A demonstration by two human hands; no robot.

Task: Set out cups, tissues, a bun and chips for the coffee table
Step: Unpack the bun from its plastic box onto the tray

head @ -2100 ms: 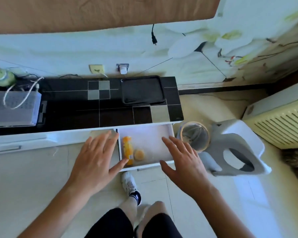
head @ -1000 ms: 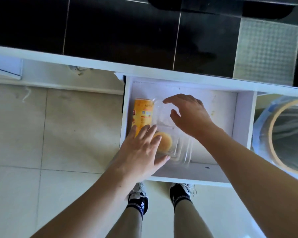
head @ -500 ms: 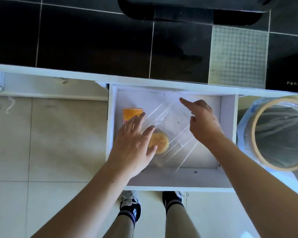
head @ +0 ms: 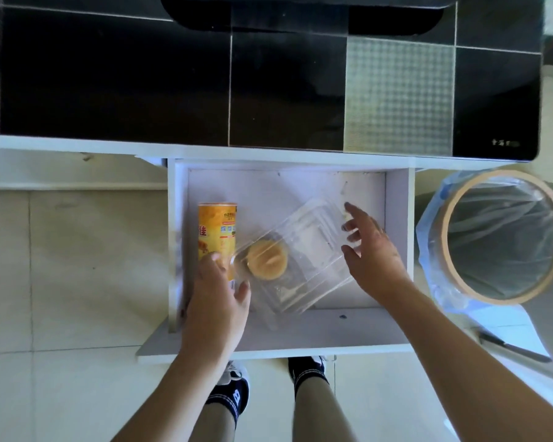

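The bun (head: pixel 266 260) lay in a clear plastic box (head: pixel 296 260) in the middle of the open white drawer (head: pixel 396 218), the box turned more askew than half a second before. The yellow chips can (head: pixel 217 231) lay along the drawer's left wall, more of it uncovered now. The left hand (head: pixel 216 301) had slid back to the can's near end, grip loosely spread, perhaps touching the box corner. The right hand (head: pixel 369 253) had let go, grip wide at the box's right edge. A lined bin (head: pixel 498 237) stood beside the drawer's right side.
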